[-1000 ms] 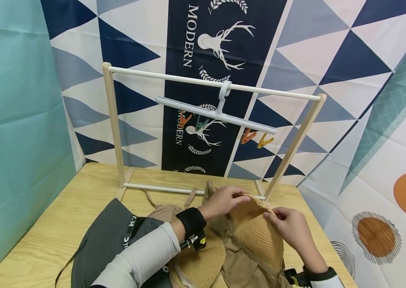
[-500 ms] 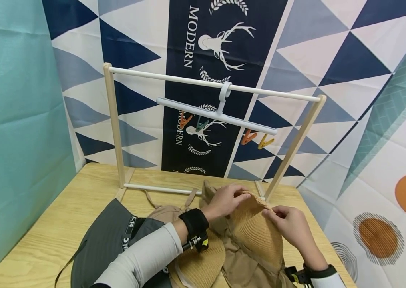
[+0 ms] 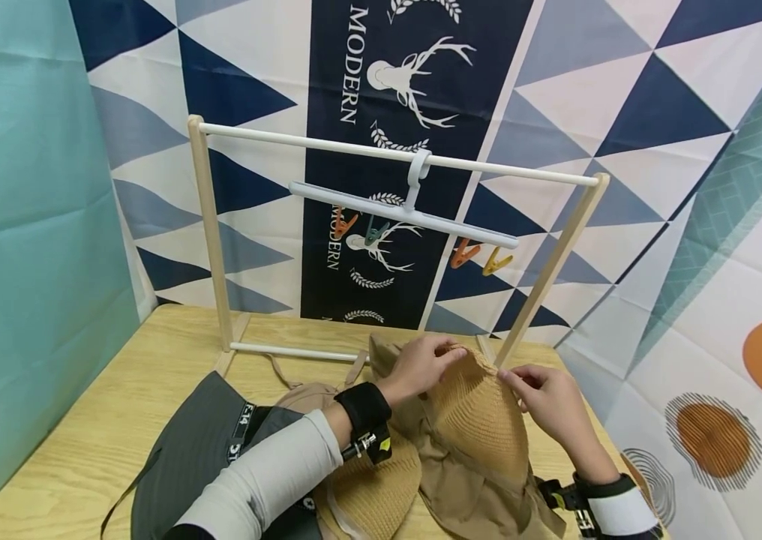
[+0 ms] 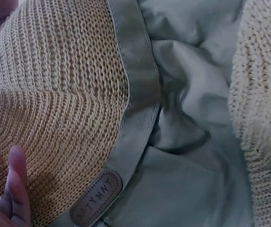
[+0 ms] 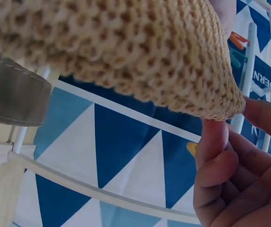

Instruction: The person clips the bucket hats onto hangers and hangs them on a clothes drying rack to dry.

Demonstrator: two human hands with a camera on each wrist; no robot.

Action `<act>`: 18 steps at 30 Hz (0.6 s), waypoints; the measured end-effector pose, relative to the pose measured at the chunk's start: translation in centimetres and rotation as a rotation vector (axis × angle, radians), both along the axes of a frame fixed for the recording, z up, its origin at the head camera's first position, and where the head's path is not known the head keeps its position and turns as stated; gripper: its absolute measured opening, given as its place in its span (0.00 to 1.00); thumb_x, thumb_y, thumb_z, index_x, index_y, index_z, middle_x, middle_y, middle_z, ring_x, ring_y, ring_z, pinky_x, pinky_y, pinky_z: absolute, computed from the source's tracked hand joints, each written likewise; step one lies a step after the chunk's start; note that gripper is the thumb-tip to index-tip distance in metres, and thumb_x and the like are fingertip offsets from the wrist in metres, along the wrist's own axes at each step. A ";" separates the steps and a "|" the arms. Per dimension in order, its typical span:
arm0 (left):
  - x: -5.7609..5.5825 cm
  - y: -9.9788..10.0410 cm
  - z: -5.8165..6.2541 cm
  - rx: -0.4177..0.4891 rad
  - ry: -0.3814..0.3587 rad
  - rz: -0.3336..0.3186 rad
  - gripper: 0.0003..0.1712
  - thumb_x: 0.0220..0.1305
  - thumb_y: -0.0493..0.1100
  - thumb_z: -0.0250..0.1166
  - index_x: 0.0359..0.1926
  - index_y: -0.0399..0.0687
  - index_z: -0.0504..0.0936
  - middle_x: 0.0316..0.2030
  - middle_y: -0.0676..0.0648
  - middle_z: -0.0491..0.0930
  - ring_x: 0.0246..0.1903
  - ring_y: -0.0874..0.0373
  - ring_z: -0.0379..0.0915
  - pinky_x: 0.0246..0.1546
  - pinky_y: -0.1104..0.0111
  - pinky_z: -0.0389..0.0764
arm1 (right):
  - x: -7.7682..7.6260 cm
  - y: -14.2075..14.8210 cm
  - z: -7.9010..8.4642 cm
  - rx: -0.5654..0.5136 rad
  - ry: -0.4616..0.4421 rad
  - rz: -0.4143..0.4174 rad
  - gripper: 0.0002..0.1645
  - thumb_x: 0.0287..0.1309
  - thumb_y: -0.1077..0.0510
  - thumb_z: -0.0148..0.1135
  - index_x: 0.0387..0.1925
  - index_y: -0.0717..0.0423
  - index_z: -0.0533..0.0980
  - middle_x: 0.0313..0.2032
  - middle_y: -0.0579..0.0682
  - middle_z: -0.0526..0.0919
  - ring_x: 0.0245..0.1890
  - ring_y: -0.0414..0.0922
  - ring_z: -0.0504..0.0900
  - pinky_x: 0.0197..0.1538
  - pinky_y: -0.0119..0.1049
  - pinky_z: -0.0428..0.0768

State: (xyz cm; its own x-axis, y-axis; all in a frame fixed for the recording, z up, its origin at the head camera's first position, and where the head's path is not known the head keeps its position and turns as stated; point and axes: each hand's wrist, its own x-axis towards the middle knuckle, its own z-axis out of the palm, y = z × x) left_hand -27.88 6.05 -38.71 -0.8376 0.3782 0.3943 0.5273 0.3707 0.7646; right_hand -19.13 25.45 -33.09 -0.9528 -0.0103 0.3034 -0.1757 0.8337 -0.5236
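Note:
A sun hat with a tan knitted straw crown [image 3: 478, 420] and a soft khaki fabric brim [image 3: 469, 499] stands on its brim at the table's front right. My left hand [image 3: 418, 367] pinches the top of the crown on its left side. Opposite it, my right hand [image 3: 550, 405] pinches the crown's right corner between thumb and fingers, as the right wrist view shows on the straw edge [image 5: 220, 106]. A brown leather label [image 4: 96, 198] sits on the hat's fabric band [image 4: 137, 85] in the left wrist view.
A dark grey hat [image 3: 185, 457] and another straw-crowned hat [image 3: 381, 480] lie to the left, partly under my left forearm. Behind stands a wooden rack [image 3: 208, 232] with a light-blue hanger [image 3: 354, 201] on its white rail [image 3: 327, 145]; several coloured clips [image 3: 465, 253] hang from it.
My right hand has risen slightly with the crown's right corner. The khaki brim has shifted a little, spreading further left at the back and right at the front.

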 end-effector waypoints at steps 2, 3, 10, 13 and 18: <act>-0.1 -0.1 0.2 0.003 0.007 0.005 0.16 0.70 0.55 0.58 0.47 0.53 0.85 0.30 0.52 0.83 0.15 0.70 0.72 0.21 0.76 0.69 | -0.2 0.1 0.1 -0.013 -0.012 0.001 0.18 0.65 0.49 0.62 0.36 0.60 0.85 0.22 0.49 0.83 0.17 0.38 0.76 0.21 0.31 0.72; -0.1 -0.1 0.3 0.009 0.007 0.004 0.15 0.70 0.54 0.58 0.46 0.53 0.85 0.31 0.52 0.83 0.15 0.70 0.72 0.21 0.76 0.69 | -0.4 0.2 0.3 -0.018 -0.018 -0.002 0.18 0.65 0.49 0.62 0.35 0.61 0.85 0.21 0.49 0.83 0.17 0.39 0.77 0.21 0.31 0.71; -0.2 -0.4 0.6 0.028 -0.004 0.035 0.15 0.69 0.54 0.59 0.46 0.52 0.85 0.30 0.51 0.83 0.15 0.70 0.72 0.22 0.77 0.70 | -1.7 0.6 1.0 -0.026 -0.022 0.005 0.20 0.67 0.48 0.59 0.36 0.63 0.84 0.19 0.51 0.81 0.16 0.38 0.75 0.20 0.32 0.70; -0.5 -0.4 0.9 0.033 0.006 0.058 0.13 0.69 0.53 0.60 0.44 0.53 0.85 0.29 0.52 0.83 0.14 0.69 0.73 0.22 0.77 0.69 | -2.5 0.7 1.3 -0.025 -0.001 -0.005 0.21 0.67 0.48 0.59 0.38 0.65 0.83 0.20 0.52 0.81 0.16 0.40 0.76 0.19 0.32 0.69; -0.7 -0.2 1.4 0.039 -0.004 0.073 0.13 0.68 0.53 0.61 0.44 0.53 0.85 0.31 0.52 0.84 0.14 0.67 0.74 0.22 0.77 0.69 | -3.3 0.8 1.9 -0.020 0.003 -0.028 0.23 0.68 0.47 0.57 0.35 0.64 0.83 0.19 0.50 0.80 0.16 0.41 0.76 0.19 0.33 0.70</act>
State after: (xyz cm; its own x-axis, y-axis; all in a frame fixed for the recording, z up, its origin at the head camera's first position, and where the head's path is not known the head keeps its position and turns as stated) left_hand -28.62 5.87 -37.31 -0.8639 0.3007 0.4041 0.4969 0.3776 0.7813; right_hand -22.48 26.29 -31.19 -0.9519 0.0228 0.3057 -0.1534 0.8279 -0.5395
